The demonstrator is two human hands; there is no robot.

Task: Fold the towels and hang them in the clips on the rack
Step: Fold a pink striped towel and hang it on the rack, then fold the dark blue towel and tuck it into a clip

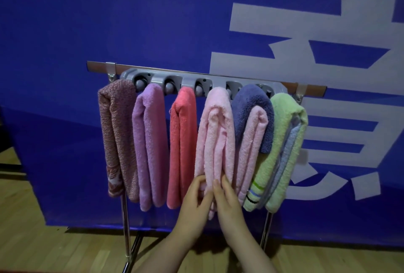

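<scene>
**Both hands at the foot of the pale pink towel**

The left hand (194,205) curls its fingers round the lower left edge of the pale pink towel (215,137). The right hand (228,202) lays straight fingers flat on the front folds. The hands cover most of the hem. The towel is fluffy and folded into long pleats. It hangs fourth from the left on the rack (314,89), between the coral towel (183,141) and the blue-and-pink towel (251,102), and its top fold hides its clip. A blue banner (153,21) stands behind.

The lower end of the pink towel (215,132) is largely covered by the left hand (194,205) and right hand (229,202); the rack legs (125,218) are cropped below.
</scene>
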